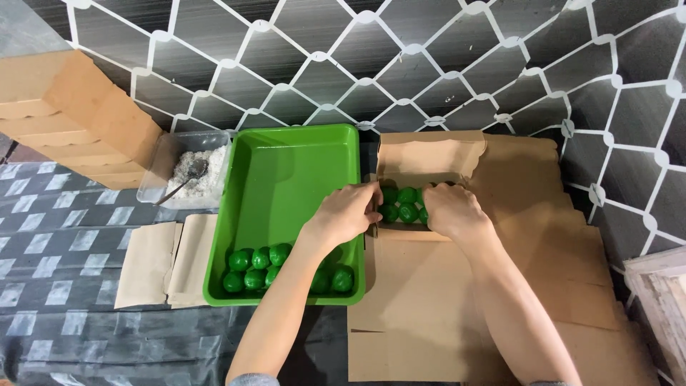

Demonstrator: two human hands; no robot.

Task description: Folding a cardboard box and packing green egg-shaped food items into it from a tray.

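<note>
Eight green balls (259, 269) in tray (286, 164); four boxed (404, 204).

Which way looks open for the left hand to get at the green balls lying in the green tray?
Probably yes. The left hand rests at the cardboard box, right beside the green tray. The green balls lie uncovered at the tray's near end, though the forearm crosses over some.
</note>
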